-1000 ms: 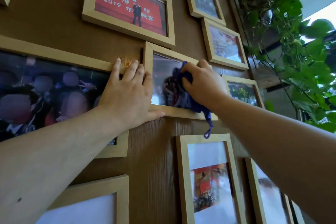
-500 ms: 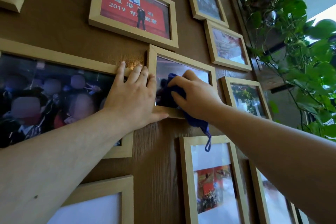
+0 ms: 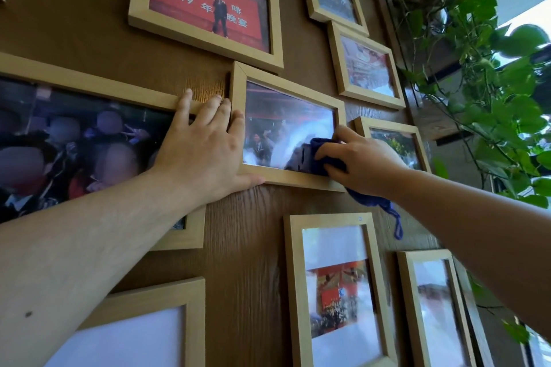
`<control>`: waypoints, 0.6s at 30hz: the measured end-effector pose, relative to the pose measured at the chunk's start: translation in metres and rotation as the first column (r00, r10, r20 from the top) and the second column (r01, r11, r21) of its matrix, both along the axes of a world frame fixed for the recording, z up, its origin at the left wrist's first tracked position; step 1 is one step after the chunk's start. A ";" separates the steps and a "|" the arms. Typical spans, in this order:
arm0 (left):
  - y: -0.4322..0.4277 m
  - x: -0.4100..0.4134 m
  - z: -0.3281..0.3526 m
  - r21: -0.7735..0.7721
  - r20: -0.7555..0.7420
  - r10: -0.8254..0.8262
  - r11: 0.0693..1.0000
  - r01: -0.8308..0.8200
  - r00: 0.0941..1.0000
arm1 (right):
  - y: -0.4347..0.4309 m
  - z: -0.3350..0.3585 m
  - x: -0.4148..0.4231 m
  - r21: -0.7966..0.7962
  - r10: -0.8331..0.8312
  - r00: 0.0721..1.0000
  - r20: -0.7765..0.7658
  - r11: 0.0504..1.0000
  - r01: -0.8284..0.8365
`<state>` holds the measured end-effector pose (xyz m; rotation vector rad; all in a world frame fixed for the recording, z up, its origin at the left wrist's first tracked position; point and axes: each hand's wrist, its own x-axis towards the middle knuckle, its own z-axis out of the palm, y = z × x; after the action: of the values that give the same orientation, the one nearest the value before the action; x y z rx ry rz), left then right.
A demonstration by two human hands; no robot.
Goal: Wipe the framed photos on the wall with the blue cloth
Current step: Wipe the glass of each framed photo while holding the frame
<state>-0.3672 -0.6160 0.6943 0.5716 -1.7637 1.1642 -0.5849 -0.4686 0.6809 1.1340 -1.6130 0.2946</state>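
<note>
The blue cloth (image 3: 323, 155) is bunched under the right hand (image 3: 362, 162) and pressed against the glass at the lower right corner of the middle frame (image 3: 287, 179), a light wooden frame hung slightly tilted on the brown wall (image 3: 247, 247). The fingers of that hand are curled over the cloth, so it is gripped rather than pinched, and a loose tail of it hangs below the frame's bottom rail. The left hand (image 3: 202, 146) is laid flat with fingers spread against the frame's left rail, the thumb hooked under the bottom rail; nothing is held in it, and the frame appears to be steadied by it.

The long axis of the middle frame runs left to right, rising a little toward the left. Nearly all of the uncovered glass lies to the left of and above the cloth, between the two hands. A pale smeared streak is seen across the glass just left of the cloth. The next stroke is judged to run leftward along that long axis, toward the bracing hand.

Other framed photos hang all round it: a red-backed one (image 3: 205, 6) above, a large one (image 3: 89, 140) to the left, an upright one (image 3: 337, 286) below. Whether these have been wiped cannot be told.
</note>
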 end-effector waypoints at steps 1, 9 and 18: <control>0.000 0.000 0.000 -0.004 0.000 0.004 1.000 -0.004 1.000 | 0.004 -0.001 -0.007 0.005 -0.036 0.999 0.009 0.999 0.036; 0.000 0.000 0.000 0.004 0.004 0.011 1.000 -0.011 1.000 | 0.017 0.000 -0.013 0.061 -0.227 0.965 -0.130 0.970 0.236; -0.002 0.005 -0.010 -0.003 0.028 -0.044 0.999 0.044 0.999 | 0.034 -0.008 0.010 -0.051 -0.201 0.977 -0.073 0.979 0.197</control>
<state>-0.3620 -0.6179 0.6846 0.5144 -1.7881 1.1502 -0.5751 -0.4350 0.6733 0.9312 -1.6283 0.1513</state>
